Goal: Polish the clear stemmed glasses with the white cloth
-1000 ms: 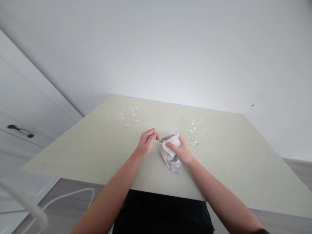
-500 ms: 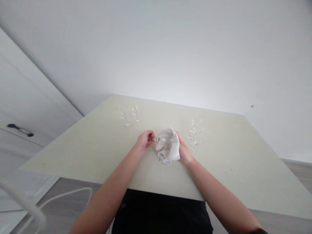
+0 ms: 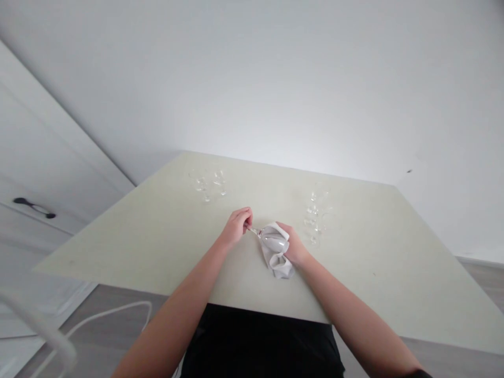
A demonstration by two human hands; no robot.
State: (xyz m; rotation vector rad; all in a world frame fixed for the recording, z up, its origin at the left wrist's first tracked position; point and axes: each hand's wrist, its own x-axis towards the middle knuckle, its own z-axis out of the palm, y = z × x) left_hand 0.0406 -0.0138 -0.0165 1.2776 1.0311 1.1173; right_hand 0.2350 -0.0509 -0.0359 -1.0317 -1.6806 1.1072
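Over the middle of the table, a clear stemmed glass [image 3: 275, 242] lies tilted sideways between my two hands, its bowl to the right. My left hand [image 3: 238, 224] is closed around the foot end of its stem, and the fingers cover that end. A white cloth [image 3: 282, 269] wraps partly around the bowl and hangs below it. My right hand [image 3: 292, 243] grips the cloth against the bowl from the right side; its fingertips are hidden behind cloth and glass.
Several clear stemmed glasses [image 3: 312, 216] stand just right of my right hand. At the back left are more clear glasses [image 3: 219, 182]. The pale table [image 3: 157, 236] meets a white wall behind. A white cabinet [image 3: 39, 173] is at the left, with a white cable [image 3: 106, 313] below.
My right hand has moved slightly down with the cloth, which folds closer around the bowl. The glass now tilts lower to the right. My left hand has turned over a little on the stem.
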